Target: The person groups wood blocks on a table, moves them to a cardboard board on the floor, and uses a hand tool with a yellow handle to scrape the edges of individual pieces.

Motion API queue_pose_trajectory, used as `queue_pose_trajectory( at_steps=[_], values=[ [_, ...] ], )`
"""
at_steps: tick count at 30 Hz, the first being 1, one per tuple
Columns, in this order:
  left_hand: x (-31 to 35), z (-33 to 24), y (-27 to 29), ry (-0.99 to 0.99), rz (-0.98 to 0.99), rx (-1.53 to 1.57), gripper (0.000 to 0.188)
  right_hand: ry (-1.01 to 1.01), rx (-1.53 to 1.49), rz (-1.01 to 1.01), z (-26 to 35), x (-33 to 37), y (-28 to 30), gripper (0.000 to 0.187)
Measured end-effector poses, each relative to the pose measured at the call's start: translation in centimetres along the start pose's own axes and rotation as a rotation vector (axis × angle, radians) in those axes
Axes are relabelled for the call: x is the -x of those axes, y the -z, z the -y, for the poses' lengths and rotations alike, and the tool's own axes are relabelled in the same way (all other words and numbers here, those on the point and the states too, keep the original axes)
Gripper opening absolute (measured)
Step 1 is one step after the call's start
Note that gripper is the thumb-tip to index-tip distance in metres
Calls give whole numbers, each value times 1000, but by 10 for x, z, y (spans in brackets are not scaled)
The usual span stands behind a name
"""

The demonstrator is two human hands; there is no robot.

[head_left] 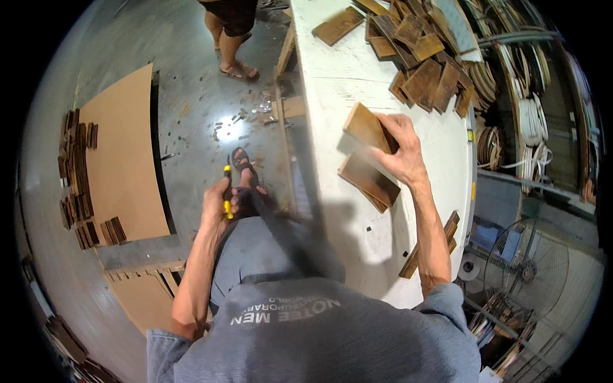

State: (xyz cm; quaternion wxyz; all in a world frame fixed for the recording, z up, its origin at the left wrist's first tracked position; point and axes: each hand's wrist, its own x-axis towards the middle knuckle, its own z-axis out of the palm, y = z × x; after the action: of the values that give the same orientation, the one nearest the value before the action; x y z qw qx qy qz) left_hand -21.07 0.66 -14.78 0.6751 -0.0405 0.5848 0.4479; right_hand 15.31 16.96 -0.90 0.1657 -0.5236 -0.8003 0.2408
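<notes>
- The small brown board (362, 121) is over the white table, just beyond two similar loose boards (373, 179); blur hides from me whether they touch.
- The right hand (403, 150) grips its right side between thumb and fingers.
- It looks light and stiff, perhaps smooth-faced; I'd take it by the long edges, minding the corners, which might chip.
- The left hand (219, 199) is closed around a yellow-and-black tool (227, 209), off the table's left side.
- The white table (325, 70) looks flat and scuffed, with a jumbled wood pile (423, 83) at its far end.
- Around it: a scrap-littered floor (191, 38), a brown sheet (121, 172), a wire fan (529, 273), and another person's legs (234, 52).
</notes>
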Motion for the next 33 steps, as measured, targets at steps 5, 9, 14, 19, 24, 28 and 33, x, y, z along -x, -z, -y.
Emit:
queue_pose_trajectory(
  at_steps=[5,9,14,19,24,28,33],
  values=[
    [7,22,26,16,-25,-18,23,-111,94,52,-15,81,-8,66],
    [12,22,21,-1,-48,-60,23,-159,111,7,-32,104,-43,71],
    [24,21,6,-22,-47,-77,20,-5,94,-21,-31,76,-11,75],
    [26,22,2,3,2,-25,22,227,191,-12,-42,-45,3,67],
    [25,25,14,-32,111,121,24,424,456,85,-43,-190,-25,79],
    [45,5,11,-166,32,69,15,545,662,67,-76,-279,-57,75],
    [52,-3,32,-260,-136,81,15,521,754,441,3,-305,-52,64]
  ],
)
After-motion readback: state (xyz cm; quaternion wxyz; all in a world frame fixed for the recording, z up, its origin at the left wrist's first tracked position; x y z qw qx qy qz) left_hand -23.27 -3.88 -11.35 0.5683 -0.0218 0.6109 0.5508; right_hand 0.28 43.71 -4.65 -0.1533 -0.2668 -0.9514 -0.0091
